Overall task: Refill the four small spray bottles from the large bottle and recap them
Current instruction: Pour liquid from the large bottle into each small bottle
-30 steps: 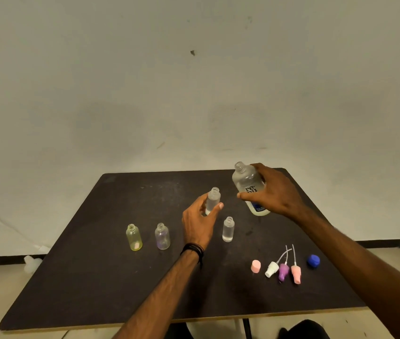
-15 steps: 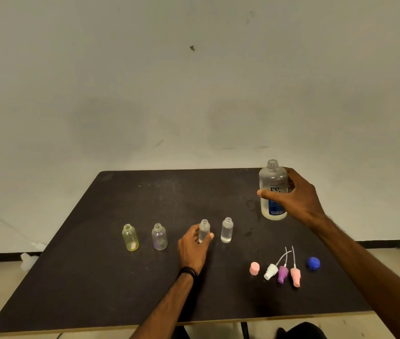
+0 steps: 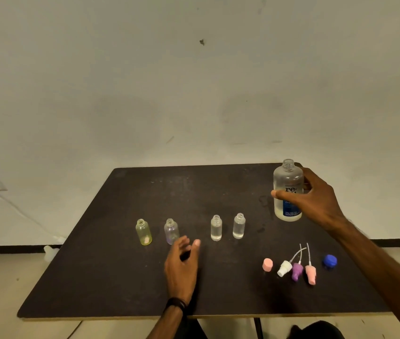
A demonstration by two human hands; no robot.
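1. Four small bottles stand upright and uncapped in a row across the middle of the table (image 3: 96, 277): the yellow bottle (image 3: 143, 232), the violet-tinted bottle (image 3: 171, 231), then a gap, then two clear bottles (image 3: 216, 228) and (image 3: 239, 226).
2. I see my left hand (image 3: 181, 263) nearest the violet-tinted bottle, which sits just beyond and slightly left of the fingertips. Its long axis is vertical, so I judge a sideways wrap around the body is what the reach calls for.
3. That hand's fingers are loosely curled and hold nothing; I cannot tell whether they brush the bottle's base.
4. My right hand (image 3: 316, 199) wraps the large bottle (image 3: 288, 189), thumb across its label. It stands upright, mouth uncapped, at the far right of the table, well apart from the violet-tinted one.
5. Both clear bottles look nearly full; the yellow and violet-tinted ones look close to empty, so I judge the filling about half done.
6. Near my right forearm lie a pink cap (image 3: 267, 264), three spray heads in white (image 3: 284, 267), purple (image 3: 297, 271) and pink (image 3: 310, 274), and a blue cap (image 3: 329, 260).
7. Behind the dark, matte table I see a plain pale wall (image 3: 194, 94).
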